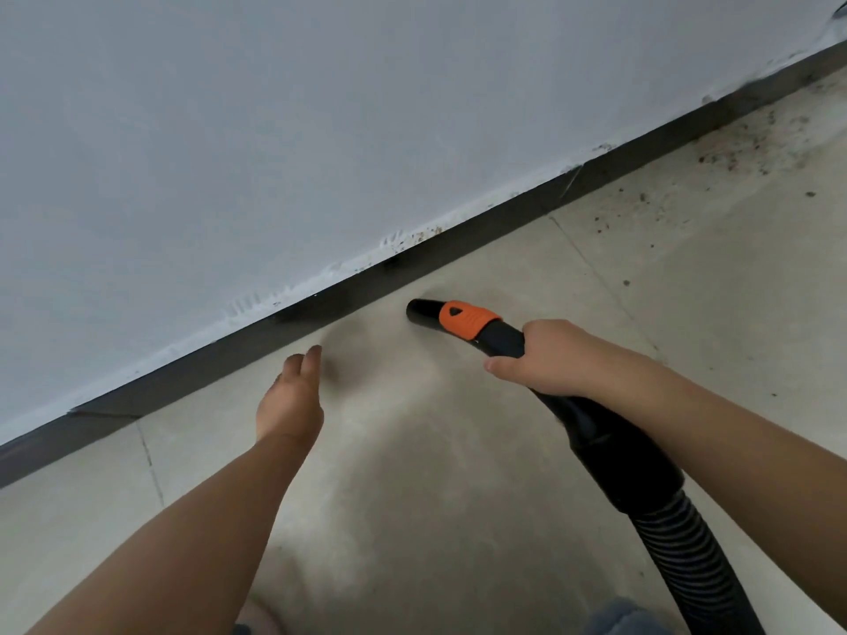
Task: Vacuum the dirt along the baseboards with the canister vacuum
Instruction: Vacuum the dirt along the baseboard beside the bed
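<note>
A pale wall (229,130) is met by a dark baseboard (458,231) running diagonally above the tiled floor (412,451). Scattered dirt (751,144) is seen by the baseboard at upper right. A ribbed black hose (687,556) leads to the vacuum handle (463,318), whose open end is near the baseboard. The right hand (545,359) is clamped around it. The left hand (291,396) is held over the floor, fingers relaxed, grip apart.

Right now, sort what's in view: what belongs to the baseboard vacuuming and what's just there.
Belongs to the job:
vacuum nozzle
ribbed hose
right hand gripping the handle
dark baseboard
dirt specks on the floor by it

Just there:
left hand, holding nothing
white wall
</note>
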